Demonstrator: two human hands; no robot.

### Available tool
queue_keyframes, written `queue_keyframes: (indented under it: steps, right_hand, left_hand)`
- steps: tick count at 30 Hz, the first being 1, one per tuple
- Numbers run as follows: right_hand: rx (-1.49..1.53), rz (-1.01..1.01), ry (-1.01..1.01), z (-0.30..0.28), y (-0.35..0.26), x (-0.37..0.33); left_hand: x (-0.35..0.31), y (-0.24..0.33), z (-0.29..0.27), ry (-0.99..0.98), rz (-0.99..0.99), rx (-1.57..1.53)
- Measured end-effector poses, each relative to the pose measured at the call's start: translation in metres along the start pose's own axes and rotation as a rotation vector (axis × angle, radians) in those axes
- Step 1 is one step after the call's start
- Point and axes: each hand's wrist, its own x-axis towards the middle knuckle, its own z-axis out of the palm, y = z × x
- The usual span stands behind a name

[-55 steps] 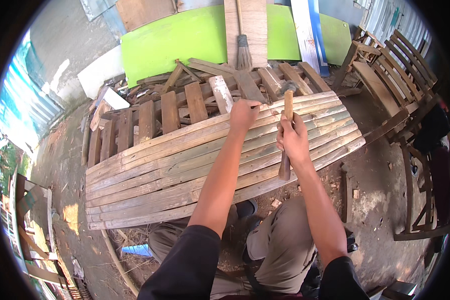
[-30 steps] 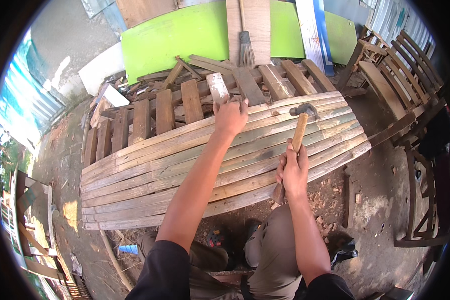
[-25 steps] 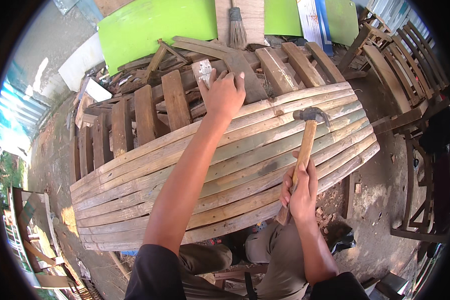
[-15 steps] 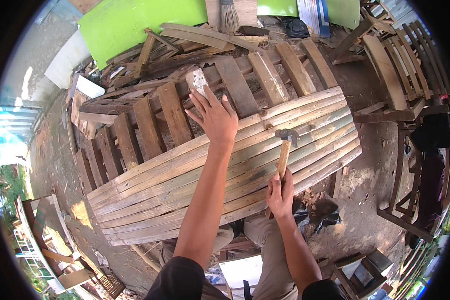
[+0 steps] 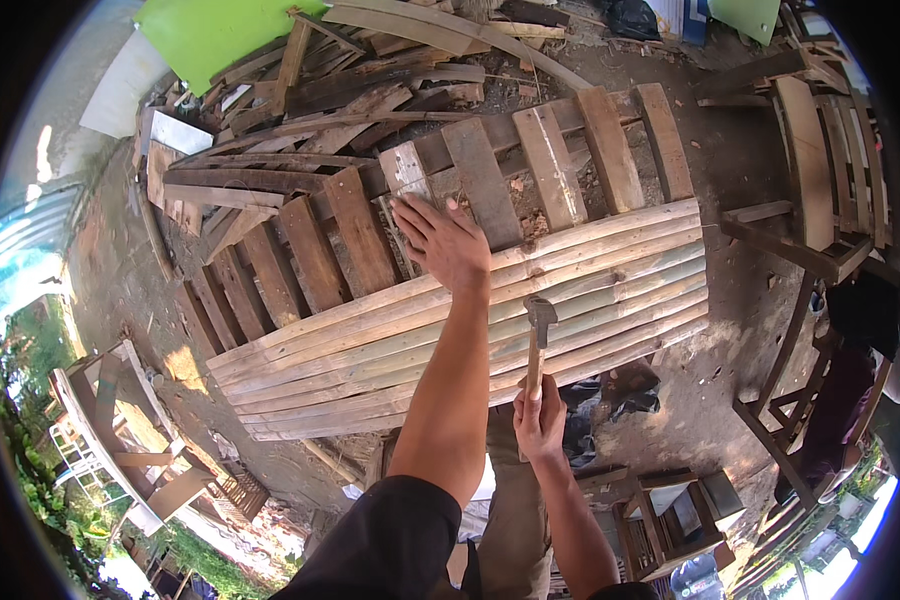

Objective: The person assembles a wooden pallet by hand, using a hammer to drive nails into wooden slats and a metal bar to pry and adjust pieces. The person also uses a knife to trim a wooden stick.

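Nearest us, our black sleeve (image 5: 395, 540) and grey-brown trouser leg (image 5: 510, 530) show below the near edge of the bamboo slats (image 5: 320, 365). At that edge, right of its middle, our right hand (image 5: 540, 420) is wrapped around the wooden handle of the hammer (image 5: 535, 350), fingers closed on its lower part. The hammer points away from us, its metal head beyond the grip and over the slats; we cannot tell whether the head touches the bamboo. To the right of the fist, just off the near edge, a black plastic bag (image 5: 635, 388) lies on the ground.

Farther out, our left hand (image 5: 448, 245) reaches past the far edge of the slats, palm down, fingers a little spread and pinching nothing. Its fingers lie over the near part of a white-patched plank (image 5: 405, 170), whose pale end shows beyond the fingertips; how firmly they press, we cannot tell. Dark planks (image 5: 478, 180) run outward from the far edge on both sides of it. Past them we see a heap of scrap wood (image 5: 370, 105), and behind its left part a bright green panel (image 5: 215, 40).
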Motion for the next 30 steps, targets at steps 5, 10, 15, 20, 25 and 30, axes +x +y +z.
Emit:
queue_keyframes:
  steps: [5, 10, 15, 20, 25, 30]
  right_hand:
    - [-0.165, 0.027, -0.025, 0.0, -0.003, 0.03]
    - [-0.312, 0.03, -0.091, -0.002, -0.006, 0.056]
    - [-0.398, -0.1, -0.131, -0.006, -0.018, 0.06]
    - [-0.447, -0.071, -0.171, -0.013, -0.007, 0.071]
    - [-0.457, -0.161, -0.179, -0.013, -0.027, 0.062]
    - [-0.553, 0.002, -0.165, -0.014, -0.004, 0.079]
  left_hand:
    - [0.002, 0.004, -0.001, -0.049, -0.044, 0.065]
    - [0.002, 0.006, -0.002, -0.084, -0.05, 0.138]
    - [0.003, 0.004, 0.001, -0.061, -0.047, 0.111]
    - [0.003, 0.003, 0.0, -0.063, -0.038, 0.121]
    - [0.004, 0.004, 0.001, -0.055, -0.051, 0.095]
    - [0.003, 0.003, 0.0, -0.051, -0.037, 0.098]
